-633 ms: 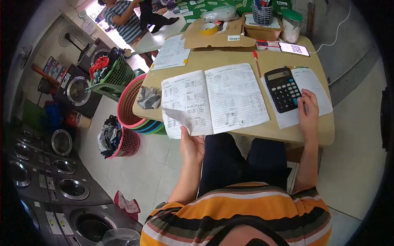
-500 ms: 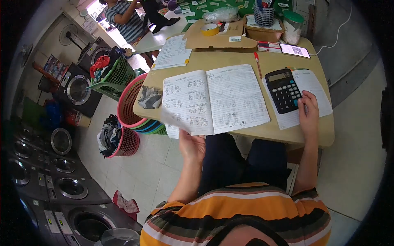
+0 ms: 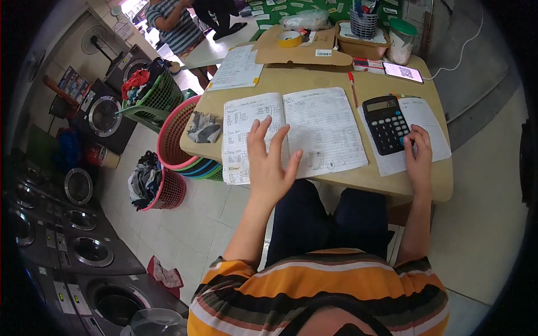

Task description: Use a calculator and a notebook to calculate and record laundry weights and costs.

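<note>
An open notebook point(image 3: 325, 131) with handwritten lined pages lies on the table in front of me. Over its left page and centre fold is my left hand point(image 3: 272, 168), fingers spread and holding nothing. A black calculator point(image 3: 384, 124) rests on a sheet of white paper point(image 3: 428, 120) to the right. My right hand point(image 3: 418, 157) is at the calculator's lower right edge, its fingers curled together against it. Beyond the notebook's right page lies a red pen point(image 3: 352, 88).
Along the table's back are a cardboard piece point(image 3: 302, 51) bearing yellow tape point(image 3: 289, 38), a basket point(image 3: 362, 47), a lidded jar point(image 3: 400, 42) and a lit phone point(image 3: 403, 72). Laundry baskets point(image 3: 178, 134) and washing machines point(image 3: 92, 252) stand at left. Another person point(image 3: 174, 25) stands beyond.
The lifted left page has come down flat, showing different writing. My left hand has let go of it, risen over the notebook and spread its fingers. My right hand stays by the calculator.
</note>
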The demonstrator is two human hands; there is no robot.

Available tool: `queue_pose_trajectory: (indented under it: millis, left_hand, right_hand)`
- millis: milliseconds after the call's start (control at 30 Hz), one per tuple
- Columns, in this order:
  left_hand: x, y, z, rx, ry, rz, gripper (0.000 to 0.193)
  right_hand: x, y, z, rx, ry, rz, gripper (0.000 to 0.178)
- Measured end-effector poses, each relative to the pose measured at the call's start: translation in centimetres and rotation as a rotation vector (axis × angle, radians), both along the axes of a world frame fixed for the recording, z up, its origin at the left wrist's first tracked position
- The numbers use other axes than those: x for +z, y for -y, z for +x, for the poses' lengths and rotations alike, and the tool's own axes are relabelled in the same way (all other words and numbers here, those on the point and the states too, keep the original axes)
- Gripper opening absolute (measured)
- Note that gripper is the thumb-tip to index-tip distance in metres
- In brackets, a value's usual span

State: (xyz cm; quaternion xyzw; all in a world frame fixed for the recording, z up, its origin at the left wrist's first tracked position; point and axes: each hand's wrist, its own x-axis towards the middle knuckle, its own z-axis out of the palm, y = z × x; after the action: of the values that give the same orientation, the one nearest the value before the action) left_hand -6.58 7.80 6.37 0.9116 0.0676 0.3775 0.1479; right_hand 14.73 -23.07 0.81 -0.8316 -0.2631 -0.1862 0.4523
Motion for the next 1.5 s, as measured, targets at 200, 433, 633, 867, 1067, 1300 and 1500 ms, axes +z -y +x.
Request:
queue_pose_trajectory:
  millis: [200,433,633,867,1067,1300,1500]
  left_hand:
    - [-4.8,-2.0,2.3,0.067,-0.036,-0.156,0.056]
    - [-5.4,-1.3,0.0,0.128,-0.062,-0.203,0.058]
    - [-7.4,-3.1,-3.1,0.465,-0.163,-0.151,0.081]
    - [-8.8,-2.9,-3.2,0.458,-0.289,-0.277,0.088]
    - [-6.8,-1.5,0.0,0.209,-0.273,-0.561,0.069]
    - [-4.3,1.7,2.2,-0.393,0.277,-0.524,0.054]
    - [-3.5,3.1,0.3,-0.784,0.157,-0.494,0.032]
  right_hand:
    - [0.2,-0.3,-0.2,0.023,0.114,-0.066,0.01]
    - [0.7,-0.1,-0.6,-0.007,0.001,-0.058,0.01]
    - [0.1,-0.2,0.1,-0.006,0.042,-0.074,0.01]
    - [1.2,-0.8,-0.2,0.007,-0.012,-0.048,0.012]
    - [0.0,0.2,-0.3,0.0,0.012,-0.044,0.01]
    - [0.0,0.0,-0.3,0.011,0.062,-0.06,0.009]
    - [0.1,-0.2,0.0,0.037,0.031,-0.015,0.009]
